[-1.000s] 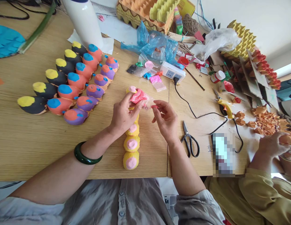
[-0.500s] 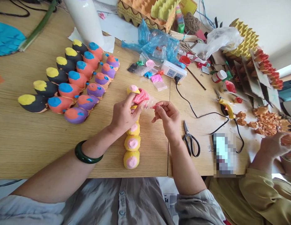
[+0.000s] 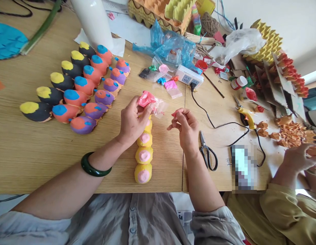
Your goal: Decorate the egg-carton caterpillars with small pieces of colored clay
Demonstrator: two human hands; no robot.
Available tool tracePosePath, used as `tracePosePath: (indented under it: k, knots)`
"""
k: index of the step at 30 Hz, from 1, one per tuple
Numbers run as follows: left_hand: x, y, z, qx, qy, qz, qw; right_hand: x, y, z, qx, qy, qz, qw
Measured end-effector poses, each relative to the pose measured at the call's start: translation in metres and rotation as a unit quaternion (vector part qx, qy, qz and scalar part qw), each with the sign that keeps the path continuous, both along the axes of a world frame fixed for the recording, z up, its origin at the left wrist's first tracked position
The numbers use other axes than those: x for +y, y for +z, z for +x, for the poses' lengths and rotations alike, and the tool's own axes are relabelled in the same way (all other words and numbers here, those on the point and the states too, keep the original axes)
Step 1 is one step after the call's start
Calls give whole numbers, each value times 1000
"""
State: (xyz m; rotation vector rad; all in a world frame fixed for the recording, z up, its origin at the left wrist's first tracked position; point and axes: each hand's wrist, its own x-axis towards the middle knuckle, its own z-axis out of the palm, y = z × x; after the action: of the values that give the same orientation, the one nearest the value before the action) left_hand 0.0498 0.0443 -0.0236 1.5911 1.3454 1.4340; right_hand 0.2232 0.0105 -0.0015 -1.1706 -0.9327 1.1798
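The wooden surface (image 3: 46, 149) carries everything, and the yellow row of cups (image 3: 143, 156) with pink tops at its near edge serves as landmark. Far left of the row stand three lines of painted cups (image 3: 79, 88) in black, orange and purple. Beyond those a white container (image 3: 93, 23) is cut off by the top edge. Behind the row lies a crumpled blue bag (image 3: 170, 46), with a power strip (image 3: 189, 76) just in front of it.

The left hand (image 3: 132, 122) covers the row's far end, so the cups there are hidden; it is clamped on a small bag of pink clay (image 3: 145, 98) held above the row. The right hand (image 3: 187, 131), just right of the row, has its fingertips pinched together on a pink bit (image 3: 174, 113), apart from the bag.

Scissors (image 3: 207, 153) lie right of the row beside that wrist. Further right a blurred patch (image 3: 243, 166) cannot be made out, and a co-worker's hand (image 3: 297, 158) is partly cut off.
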Motion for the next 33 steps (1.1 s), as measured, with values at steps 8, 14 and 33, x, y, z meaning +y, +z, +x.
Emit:
tracePosePath:
  k: [8, 14, 33]
  knots:
    - [-3, 3, 0, 7, -2, -11, 1000, -4, 0, 0, -29, 33, 21, 999]
    - [-6, 9, -2, 53, -11, 21, 998, -7, 0, 0, -122, 41, 59, 990]
    - [-4, 8, -2, 63, -8, 27, 998, -2, -1, 2, -45, 50, 5, 998]
